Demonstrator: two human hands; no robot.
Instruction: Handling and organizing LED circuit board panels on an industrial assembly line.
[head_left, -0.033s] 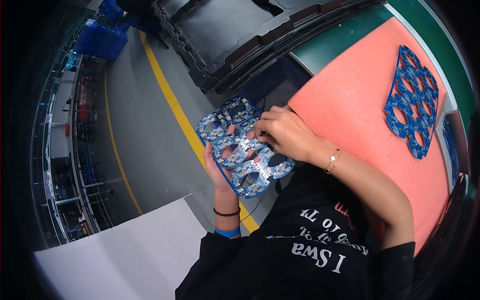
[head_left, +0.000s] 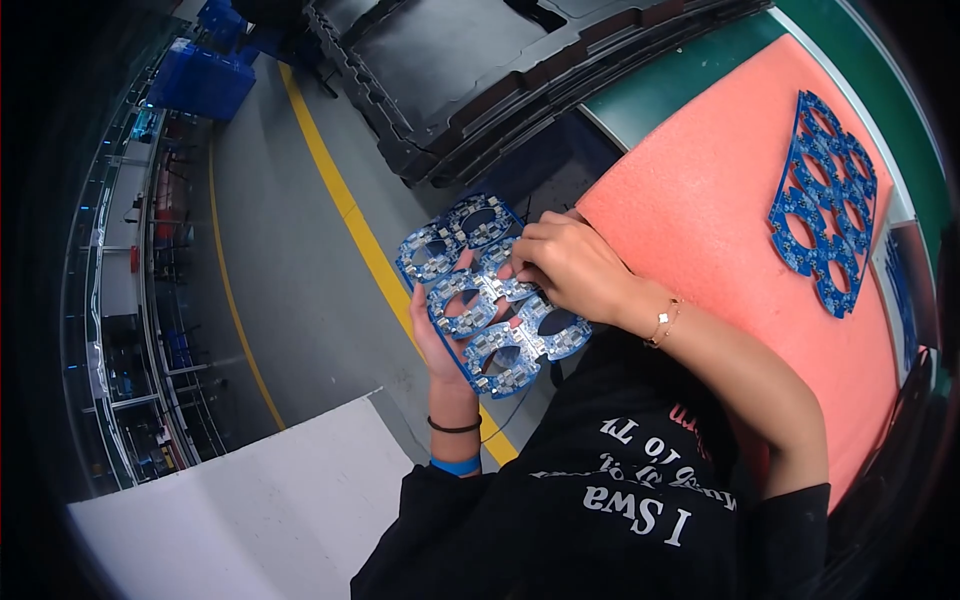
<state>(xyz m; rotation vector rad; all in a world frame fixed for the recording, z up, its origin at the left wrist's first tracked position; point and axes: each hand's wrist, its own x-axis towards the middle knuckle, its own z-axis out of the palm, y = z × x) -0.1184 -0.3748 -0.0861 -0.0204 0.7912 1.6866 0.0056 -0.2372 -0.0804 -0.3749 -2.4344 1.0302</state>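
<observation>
My left hand (head_left: 438,335) grips a blue circuit-board panel (head_left: 490,295) from beneath, above the floor's yellow line (head_left: 340,200); my right hand (head_left: 570,265) pinches its middle. Another blue panel (head_left: 825,200) lies on the pink foam mat (head_left: 700,200); blue crates (head_left: 205,80) stand far left.

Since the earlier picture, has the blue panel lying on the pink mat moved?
No. The blue panel lies at the same spot on the pink mat, near its far edge.

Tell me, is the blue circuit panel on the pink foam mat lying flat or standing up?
Lying flat. The blue circuit panel rests face-up on the pink foam mat, its ring-shaped openings showing foam through them, untouched by either hand.
</observation>
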